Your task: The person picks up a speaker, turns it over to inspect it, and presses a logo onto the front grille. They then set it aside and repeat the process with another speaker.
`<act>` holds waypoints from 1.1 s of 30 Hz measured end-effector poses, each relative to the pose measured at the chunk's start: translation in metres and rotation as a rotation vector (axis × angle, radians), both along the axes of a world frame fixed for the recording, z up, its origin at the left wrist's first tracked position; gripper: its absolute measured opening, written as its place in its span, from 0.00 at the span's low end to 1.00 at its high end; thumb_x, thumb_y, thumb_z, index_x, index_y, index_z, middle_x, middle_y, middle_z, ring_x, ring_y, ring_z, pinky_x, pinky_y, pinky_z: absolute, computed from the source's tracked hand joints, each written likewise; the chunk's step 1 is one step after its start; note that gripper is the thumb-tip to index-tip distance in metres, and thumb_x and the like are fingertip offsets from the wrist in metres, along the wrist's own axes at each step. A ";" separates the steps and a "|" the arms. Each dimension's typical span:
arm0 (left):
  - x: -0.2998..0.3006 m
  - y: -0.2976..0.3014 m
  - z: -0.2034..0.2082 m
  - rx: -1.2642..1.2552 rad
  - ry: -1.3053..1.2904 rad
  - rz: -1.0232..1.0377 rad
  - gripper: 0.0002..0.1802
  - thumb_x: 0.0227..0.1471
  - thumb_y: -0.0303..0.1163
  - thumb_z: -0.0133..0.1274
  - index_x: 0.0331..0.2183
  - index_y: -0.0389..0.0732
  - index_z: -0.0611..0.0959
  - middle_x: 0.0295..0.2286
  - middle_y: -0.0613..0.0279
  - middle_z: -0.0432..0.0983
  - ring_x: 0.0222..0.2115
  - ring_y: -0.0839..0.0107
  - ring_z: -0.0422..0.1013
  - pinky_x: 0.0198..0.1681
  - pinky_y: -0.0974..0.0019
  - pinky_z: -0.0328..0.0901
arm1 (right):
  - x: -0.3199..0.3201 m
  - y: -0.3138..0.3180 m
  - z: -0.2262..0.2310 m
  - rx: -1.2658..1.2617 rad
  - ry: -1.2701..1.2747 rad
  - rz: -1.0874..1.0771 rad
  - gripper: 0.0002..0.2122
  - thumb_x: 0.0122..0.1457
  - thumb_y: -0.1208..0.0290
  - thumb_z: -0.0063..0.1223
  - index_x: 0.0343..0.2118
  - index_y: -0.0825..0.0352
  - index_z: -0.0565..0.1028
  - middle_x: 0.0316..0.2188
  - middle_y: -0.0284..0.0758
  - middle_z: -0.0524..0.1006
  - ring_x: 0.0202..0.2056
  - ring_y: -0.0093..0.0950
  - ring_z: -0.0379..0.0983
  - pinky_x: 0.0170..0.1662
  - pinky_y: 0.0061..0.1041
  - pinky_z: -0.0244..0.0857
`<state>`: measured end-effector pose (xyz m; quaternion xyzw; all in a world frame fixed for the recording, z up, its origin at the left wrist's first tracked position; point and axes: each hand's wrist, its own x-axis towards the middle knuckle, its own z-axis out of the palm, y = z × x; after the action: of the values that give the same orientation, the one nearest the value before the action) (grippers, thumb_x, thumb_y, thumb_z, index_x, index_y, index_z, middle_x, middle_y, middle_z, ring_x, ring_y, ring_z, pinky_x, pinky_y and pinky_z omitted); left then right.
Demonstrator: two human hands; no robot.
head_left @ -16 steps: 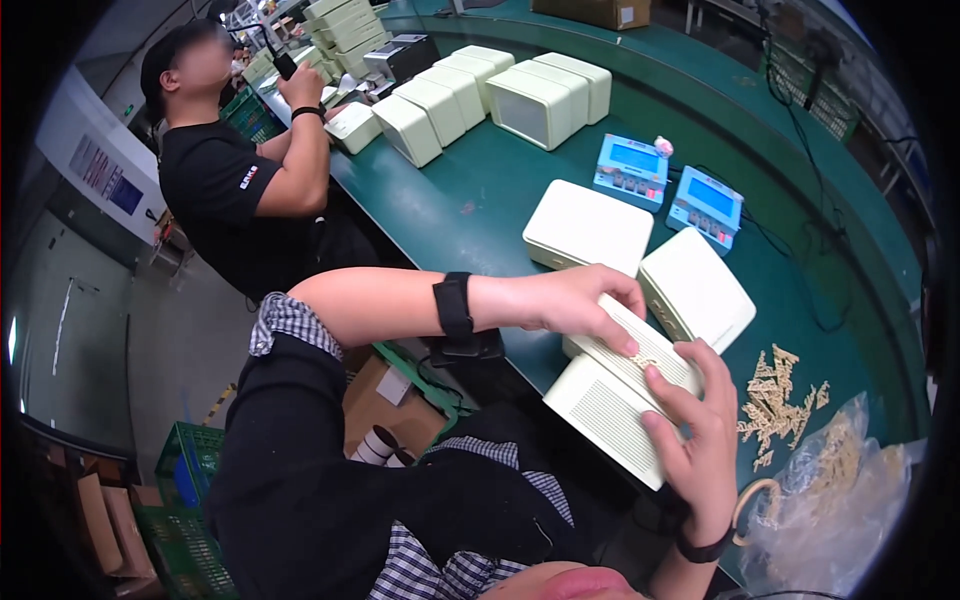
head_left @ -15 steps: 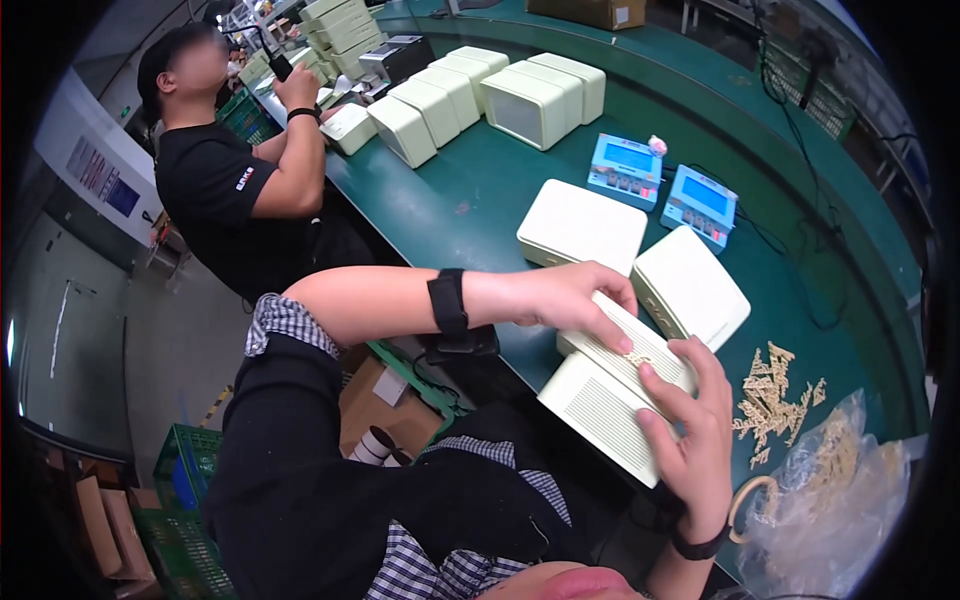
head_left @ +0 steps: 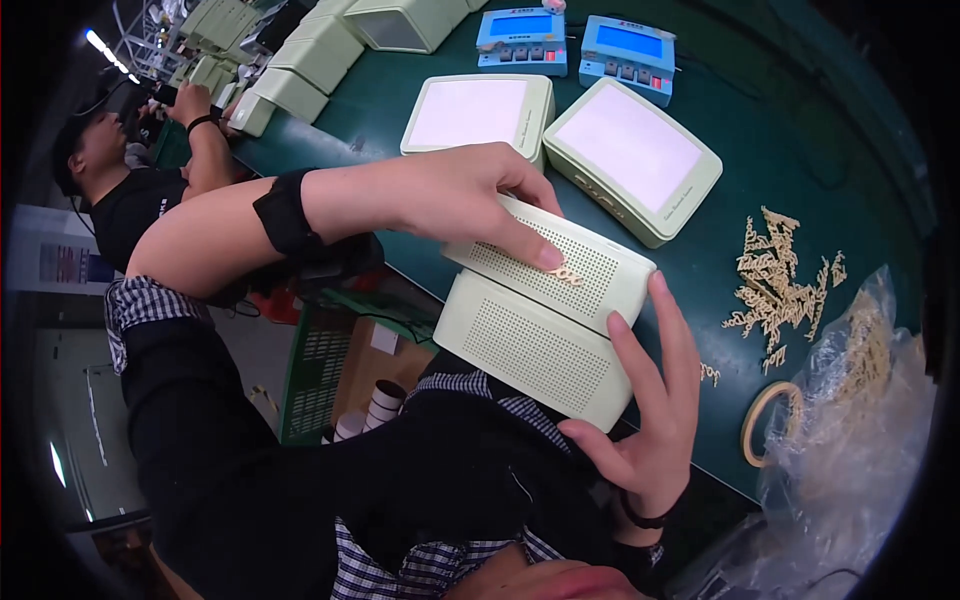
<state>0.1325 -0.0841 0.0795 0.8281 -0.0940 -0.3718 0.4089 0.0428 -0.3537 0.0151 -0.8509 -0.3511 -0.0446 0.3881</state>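
Observation:
Two cream speaker boxes with perforated grilles lie side by side at the table's near edge, the far one [head_left: 600, 270] against the near one [head_left: 530, 345]. My left hand [head_left: 490, 205] reaches across from the left and grips the far box, fingers over its far edge. Its thumb presses beside a small gold script badge [head_left: 565, 273] on the grille, partly covering it. My right hand [head_left: 650, 400] is at the boxes' right ends with fingers spread; a fingertip touches the far box, and the thumb lies near the near box's corner.
Two cream boxes with white panels [head_left: 635, 145] stand beyond, before two blue display units [head_left: 627, 55]. At right are loose gold badges [head_left: 780, 280], a tape roll [head_left: 762, 425] and a clear plastic bag [head_left: 850, 430]. A co-worker [head_left: 130, 165] stands far left beside more boxes.
My view has shifted closer over the boxes. My right fingers have moved off the grille near the badge to the boxes' right ends. My left thumb remains at the badge.

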 end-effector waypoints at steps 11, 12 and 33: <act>-0.021 -0.019 0.016 0.225 -0.239 -0.027 0.24 0.46 0.42 0.67 0.40 0.34 0.83 0.34 0.59 0.81 0.36 0.74 0.75 0.41 0.71 0.69 | -0.007 0.006 -0.003 0.113 0.013 -0.020 0.34 0.48 0.50 0.64 0.58 0.60 0.71 0.63 0.51 0.59 0.58 0.48 0.63 0.55 0.40 0.58; -0.023 -0.019 0.015 0.219 -0.239 -0.026 0.24 0.46 0.42 0.67 0.40 0.34 0.83 0.34 0.59 0.81 0.36 0.74 0.75 0.41 0.71 0.69 | -0.009 0.007 -0.006 0.132 0.021 -0.027 0.34 0.48 0.50 0.64 0.58 0.60 0.71 0.63 0.51 0.59 0.58 0.48 0.63 0.55 0.40 0.58; -0.049 0.010 0.009 -0.030 -0.977 0.019 0.23 0.46 0.37 0.65 0.43 0.36 0.80 0.41 0.60 0.78 0.44 0.65 0.73 0.48 0.65 0.67 | -0.028 -0.071 -0.057 -0.063 -0.120 -0.557 0.20 0.54 0.74 0.58 0.51 0.67 0.74 0.50 0.42 0.73 0.51 0.42 0.68 0.55 0.36 0.61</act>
<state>0.0836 -0.0745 0.0889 0.9006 -0.2727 0.0655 0.3321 0.0147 -0.4244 -0.0420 -0.9221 -0.1275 -0.1889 0.3128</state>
